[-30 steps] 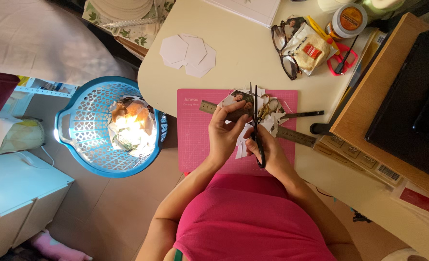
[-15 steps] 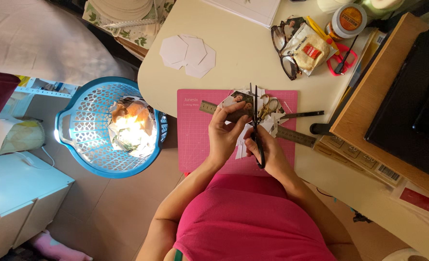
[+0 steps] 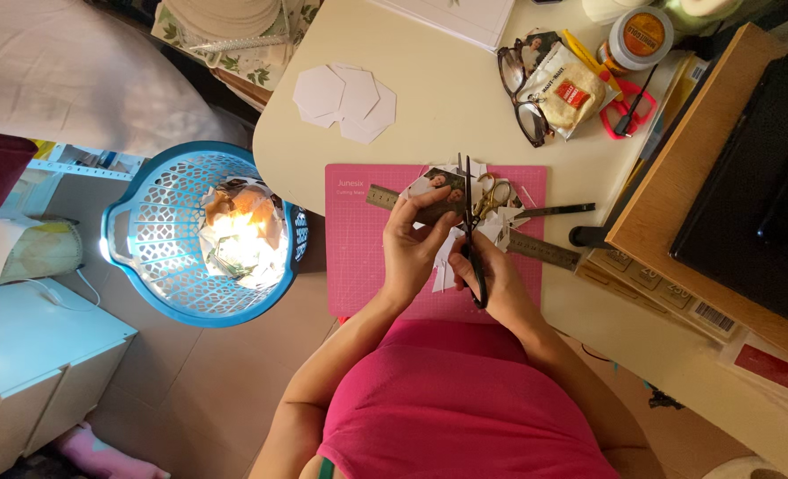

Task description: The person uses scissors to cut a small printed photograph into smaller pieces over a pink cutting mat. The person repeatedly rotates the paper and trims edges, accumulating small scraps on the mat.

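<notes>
Black scissors (image 3: 470, 226), gripped by the right hand (image 3: 493, 275), apparently cut the photo (image 3: 437, 191) the left hand (image 3: 409, 244) pinches.

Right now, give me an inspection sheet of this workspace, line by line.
Surface: cream table with a pink cutting mat.
Job's things: printed picture, black scissors, blades on the picture.
Clutter: metal ruler, white hexagon cutouts, eyeglasses, snack packet, jar.
Grippers: left hand holds the picture; right hand holds the scissors.
Cables: nothing seen.
Surroundings: blue basket of scraps on the floor.
</notes>
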